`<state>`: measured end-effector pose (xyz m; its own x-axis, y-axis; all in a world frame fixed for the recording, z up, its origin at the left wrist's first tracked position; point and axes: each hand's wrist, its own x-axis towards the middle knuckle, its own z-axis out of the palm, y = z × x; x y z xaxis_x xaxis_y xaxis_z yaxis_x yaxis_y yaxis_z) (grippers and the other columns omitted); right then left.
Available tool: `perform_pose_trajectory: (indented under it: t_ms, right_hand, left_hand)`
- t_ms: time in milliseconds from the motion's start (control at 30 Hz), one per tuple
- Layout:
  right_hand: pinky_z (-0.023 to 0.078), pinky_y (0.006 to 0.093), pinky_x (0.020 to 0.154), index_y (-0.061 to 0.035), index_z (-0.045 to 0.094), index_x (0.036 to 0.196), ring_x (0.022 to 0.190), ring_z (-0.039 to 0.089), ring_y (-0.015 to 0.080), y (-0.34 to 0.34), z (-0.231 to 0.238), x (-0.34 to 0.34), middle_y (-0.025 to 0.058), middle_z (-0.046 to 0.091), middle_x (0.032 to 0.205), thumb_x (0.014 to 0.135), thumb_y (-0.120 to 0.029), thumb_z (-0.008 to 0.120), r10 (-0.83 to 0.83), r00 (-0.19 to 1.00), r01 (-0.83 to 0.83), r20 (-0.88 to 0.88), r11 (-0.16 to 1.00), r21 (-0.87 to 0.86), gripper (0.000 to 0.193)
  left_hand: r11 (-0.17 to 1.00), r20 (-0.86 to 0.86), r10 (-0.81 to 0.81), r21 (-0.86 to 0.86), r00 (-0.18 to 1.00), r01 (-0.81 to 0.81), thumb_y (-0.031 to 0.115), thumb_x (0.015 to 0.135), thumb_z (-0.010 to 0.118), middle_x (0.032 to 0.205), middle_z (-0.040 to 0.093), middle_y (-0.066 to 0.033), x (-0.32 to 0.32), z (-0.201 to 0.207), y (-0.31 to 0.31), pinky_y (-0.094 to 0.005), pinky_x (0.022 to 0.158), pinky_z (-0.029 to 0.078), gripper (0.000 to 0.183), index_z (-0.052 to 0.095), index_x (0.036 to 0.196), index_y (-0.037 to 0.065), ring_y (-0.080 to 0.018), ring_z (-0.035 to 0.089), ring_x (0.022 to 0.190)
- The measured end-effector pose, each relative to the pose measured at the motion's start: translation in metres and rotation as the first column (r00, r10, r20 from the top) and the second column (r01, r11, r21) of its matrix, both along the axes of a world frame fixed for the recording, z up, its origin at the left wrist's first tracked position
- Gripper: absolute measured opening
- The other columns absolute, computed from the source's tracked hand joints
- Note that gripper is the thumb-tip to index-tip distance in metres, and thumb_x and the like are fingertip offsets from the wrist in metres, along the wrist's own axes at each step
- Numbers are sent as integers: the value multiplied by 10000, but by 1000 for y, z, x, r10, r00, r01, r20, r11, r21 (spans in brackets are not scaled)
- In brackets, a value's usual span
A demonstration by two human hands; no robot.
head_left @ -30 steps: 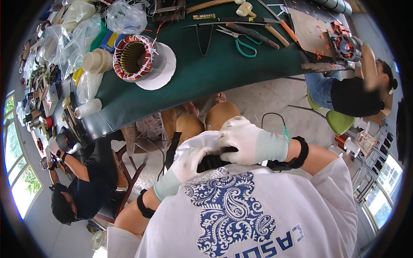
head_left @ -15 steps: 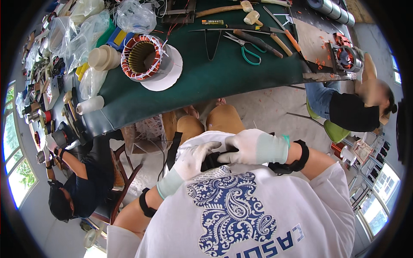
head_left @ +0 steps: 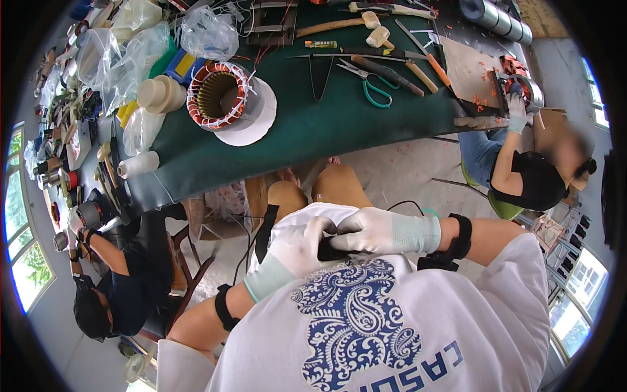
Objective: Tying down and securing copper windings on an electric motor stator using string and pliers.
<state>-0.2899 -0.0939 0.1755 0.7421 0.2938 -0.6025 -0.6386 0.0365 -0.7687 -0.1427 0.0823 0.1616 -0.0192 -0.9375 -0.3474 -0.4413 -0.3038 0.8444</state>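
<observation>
Both of my hands wear white knitted gloves and meet in front of my shirt at the waist. My left hand (head_left: 295,249) is closed around a small black object (head_left: 332,251), whose kind I cannot make out. From the other side my right hand (head_left: 385,230) grips the same object, its fingers bent over it. Most of the object is hidden by the gloves. On the green-topped table (head_left: 287,127) beyond them, a motor stator (head_left: 221,97) with orange windings and white lacing sits by a round white sheet (head_left: 255,124).
Teal-handled scissors (head_left: 372,85), a file, knives and wooden mallets (head_left: 379,36) lie across the table. Plastic bags (head_left: 140,55) and a white thread cone (head_left: 138,164) are at the left. A person (head_left: 117,274) works at left, another (head_left: 522,170) at right.
My hands have drawn closer together, and less of the black object shows now. The person at right has lowered a gloved hand onto the stator there.
</observation>
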Motion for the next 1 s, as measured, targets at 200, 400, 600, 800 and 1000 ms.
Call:
perform_pose_trajectory:
  t_ms: [200,400,600,800,1000]
  right_hand:
    - [510,332,883,17,692,1103,941,680,194,-5,43,2,143,721,995,1005,-303,567,-82,982,72,-168,996,-61,357]
    - [535,347,759,-27,698,1084,826,718,263,-4,54,-10,176,711,918,1000,-351,608,-15,994,32,107,988,-154,347]
    - [522,328,738,-16,699,1049,758,674,181,4,36,-37,119,695,856,1011,-325,606,-71,997,71,6,996,-61,324]
    - [489,261,803,4,712,1045,858,581,57,10,8,-41,27,677,906,1021,-312,607,-342,888,398,-307,906,143,334]
    - [463,290,699,25,672,928,725,532,74,2,-18,-36,20,596,752,988,-334,637,-329,921,339,-211,941,15,366]
  left_hand:
    - [980,27,-179,-85,983,181,254,887,634,760,672,-134,4,10,-8,-470,664,500,285,540,1095,83,-350,665,716]
    - [936,41,-198,-290,979,202,186,876,592,676,610,-80,1,24,-6,-419,571,487,190,562,1042,96,-292,654,650]
    - [964,-11,-258,-70,966,257,219,931,555,826,674,-99,-4,14,8,-430,623,514,239,546,1157,143,-310,681,759]
    - [987,-130,-125,85,984,137,342,919,657,1028,701,-149,-2,-2,-2,-404,755,536,392,566,1253,157,-321,702,924]
    - [944,-297,79,329,952,25,228,800,832,1142,701,-100,20,-15,1,-303,919,522,536,614,1240,13,-168,676,1044]
